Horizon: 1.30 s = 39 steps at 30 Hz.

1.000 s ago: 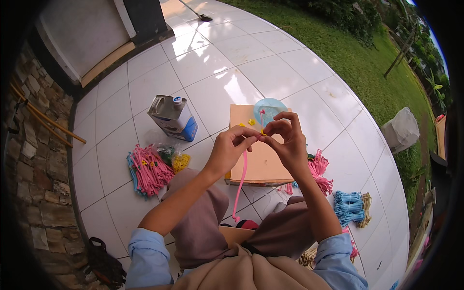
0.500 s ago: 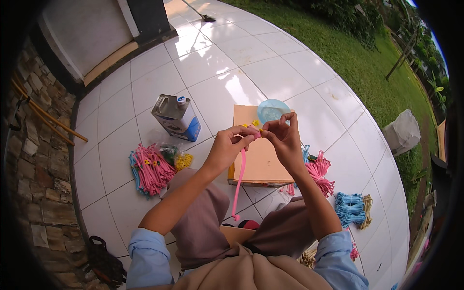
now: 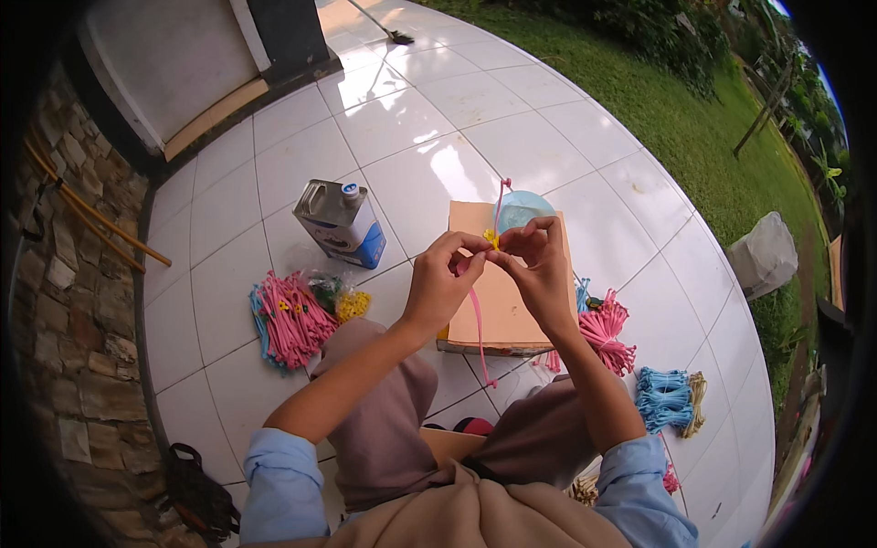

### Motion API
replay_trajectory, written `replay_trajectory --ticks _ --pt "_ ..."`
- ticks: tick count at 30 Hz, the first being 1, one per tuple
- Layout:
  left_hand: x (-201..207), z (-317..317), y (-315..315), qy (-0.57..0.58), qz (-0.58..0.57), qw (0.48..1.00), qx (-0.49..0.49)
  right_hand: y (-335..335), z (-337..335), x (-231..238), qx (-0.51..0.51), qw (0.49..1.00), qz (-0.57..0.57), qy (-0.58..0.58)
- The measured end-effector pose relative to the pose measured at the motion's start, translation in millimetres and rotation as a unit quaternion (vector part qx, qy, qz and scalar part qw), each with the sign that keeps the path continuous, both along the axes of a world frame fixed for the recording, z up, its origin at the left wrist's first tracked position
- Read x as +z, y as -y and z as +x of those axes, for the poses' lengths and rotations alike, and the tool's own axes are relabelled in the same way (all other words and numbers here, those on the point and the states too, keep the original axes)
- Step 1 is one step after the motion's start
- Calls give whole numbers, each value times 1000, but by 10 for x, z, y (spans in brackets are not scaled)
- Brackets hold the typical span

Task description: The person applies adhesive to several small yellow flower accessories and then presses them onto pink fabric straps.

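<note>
Above a flat cardboard box [image 3: 512, 315], my two hands meet with the fingertips nearly touching. My left hand [image 3: 440, 281] pinches a thin pink cord [image 3: 480, 333] that hangs toward my lap and ends in a knot. Another length of the cord sticks up past the fingertips, also knotted at its end. A small yellow flower-shaped piece [image 3: 492, 237] sits at the fingertips against the cord. My right hand [image 3: 539, 274] is closed in a pinch at that piece; the exact contact is partly hidden. Behind the fingers, a light-blue round dish [image 3: 525, 205] rests on the box's far edge.
To the left stand a metal can [image 3: 343, 228], a pink cord bundle [image 3: 294, 310] and a clear bag with yellow pieces [image 3: 353, 306]. On the right lie pink [image 3: 605, 333], blue [image 3: 662, 399] and beige [image 3: 697, 402] cord bundles. A black bag [image 3: 201, 493] is at lower left.
One end of the pink cord now points up beyond my fingers, and its hanging part is shorter. The yellow flower-shaped piece shows more clearly at the fingertips. Both hands stay together.
</note>
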<state>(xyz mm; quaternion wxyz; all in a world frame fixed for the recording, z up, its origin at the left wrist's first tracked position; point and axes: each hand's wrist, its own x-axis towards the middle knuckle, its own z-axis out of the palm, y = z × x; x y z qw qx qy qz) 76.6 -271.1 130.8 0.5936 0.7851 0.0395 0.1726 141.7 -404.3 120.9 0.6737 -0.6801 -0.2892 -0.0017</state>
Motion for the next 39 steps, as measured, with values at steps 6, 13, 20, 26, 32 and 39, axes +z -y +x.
replay_trajectory --ticks 6,13,20,26,32,39 --pt "-20 33 39 58 46 997 26 -26 -114 121 -113 987 -77 88" --pt "8 86 125 6 -76 997 30 -110 -126 20 -176 969 -76 155" --pt "66 103 139 -84 -324 942 -16 -64 -38 70 -99 991 88 -21" --pt "1 125 118 -70 -341 937 3 -60 -98 190 -71 996 58 -12" --pt "-11 133 145 -63 -346 936 -20 -14 -35 193 -102 993 -38 40" --pt "45 112 195 -56 -321 945 -35 -44 -31 106 -137 989 28 47"
